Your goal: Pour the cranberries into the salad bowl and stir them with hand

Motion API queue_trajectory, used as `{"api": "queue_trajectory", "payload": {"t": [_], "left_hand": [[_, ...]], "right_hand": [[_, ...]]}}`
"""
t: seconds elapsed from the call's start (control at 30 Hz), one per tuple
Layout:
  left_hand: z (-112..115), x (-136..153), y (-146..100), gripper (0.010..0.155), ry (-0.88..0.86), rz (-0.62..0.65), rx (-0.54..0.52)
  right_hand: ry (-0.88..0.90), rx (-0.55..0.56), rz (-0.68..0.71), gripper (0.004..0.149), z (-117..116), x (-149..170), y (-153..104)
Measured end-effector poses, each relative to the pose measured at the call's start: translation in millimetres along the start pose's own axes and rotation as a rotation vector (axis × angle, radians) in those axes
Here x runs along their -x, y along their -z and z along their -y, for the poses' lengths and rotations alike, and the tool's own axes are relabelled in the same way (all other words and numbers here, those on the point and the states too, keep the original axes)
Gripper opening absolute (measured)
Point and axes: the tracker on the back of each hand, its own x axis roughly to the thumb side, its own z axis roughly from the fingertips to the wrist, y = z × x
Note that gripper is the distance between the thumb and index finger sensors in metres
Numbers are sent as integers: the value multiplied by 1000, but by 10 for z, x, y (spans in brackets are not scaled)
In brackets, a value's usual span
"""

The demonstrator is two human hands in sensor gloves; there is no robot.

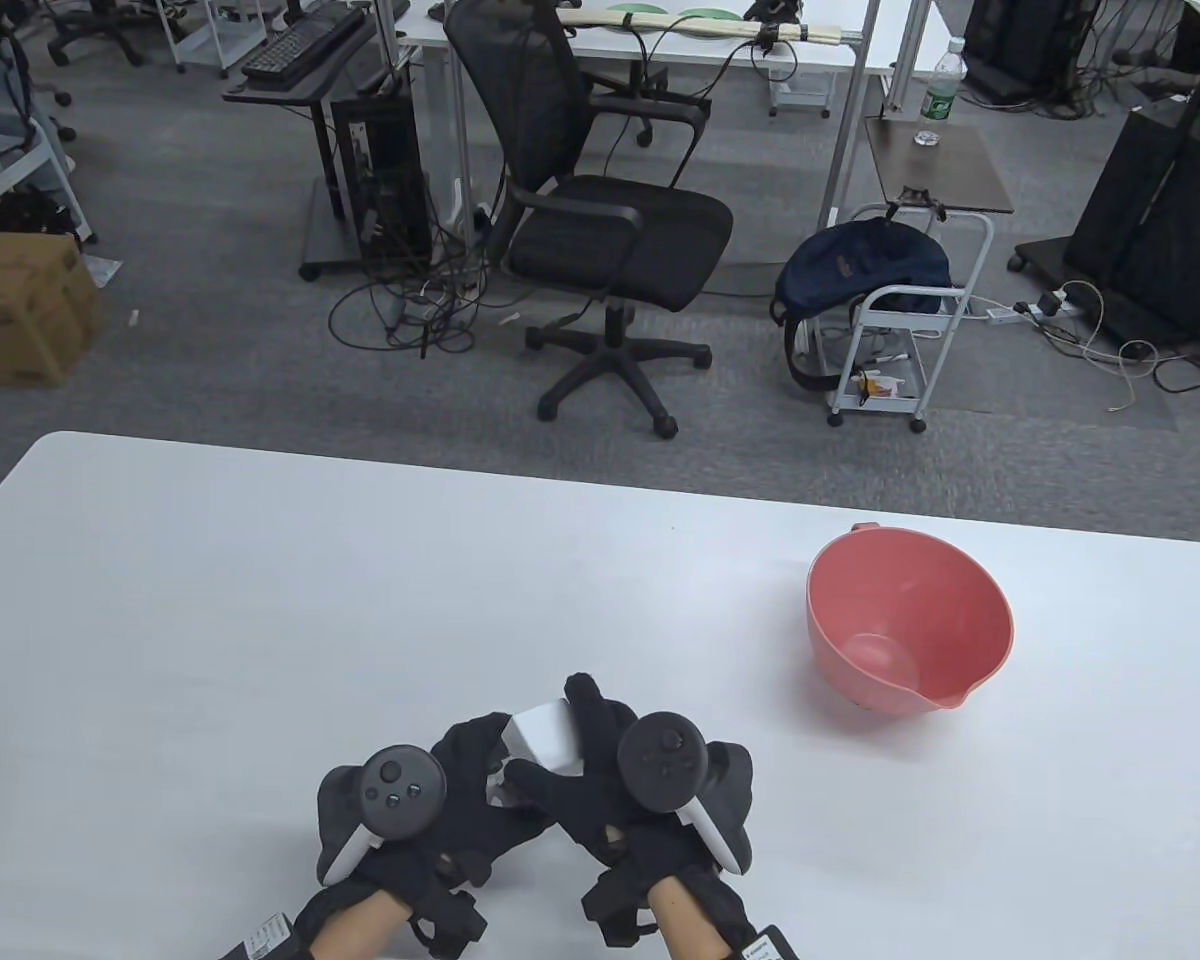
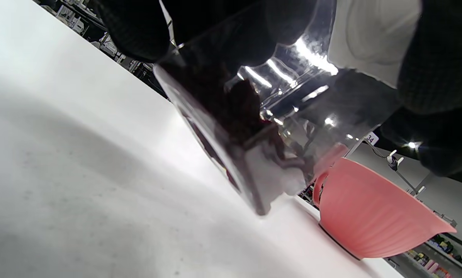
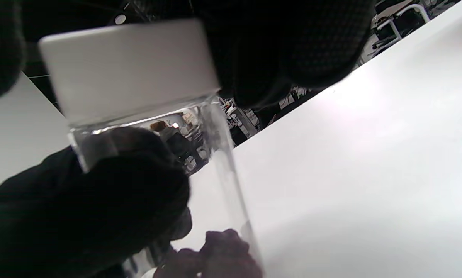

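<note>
Left hand (image 1: 460, 790) gripping clear cranberry jar (image 2: 254, 127), right hand (image 1: 620, 790) clasping its white lid (image 1: 545, 735), pink salad bowl (image 1: 910, 625) at 2 o'clock, apart on the white table (image 1: 260, 600)

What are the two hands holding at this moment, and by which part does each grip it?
Both hold a clear jar of cranberries. The left hand grips the jar's body; the right hand grips its white lid.
</note>
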Motion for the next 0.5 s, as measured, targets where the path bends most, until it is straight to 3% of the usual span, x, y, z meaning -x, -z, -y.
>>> {"api": "queue_trajectory", "payload": {"t": [0.13, 0.33, 0.5], "left_hand": [[19, -7, -2, 96, 14, 21, 0], [45, 28, 29, 100, -114, 69, 61], [60, 10, 49, 102, -112, 119, 125]], "right_hand": [[-16, 63, 3, 95, -35, 20, 1], [183, 49, 28, 93, -45, 157, 16], [239, 21, 54, 93, -58, 231, 28]]}}
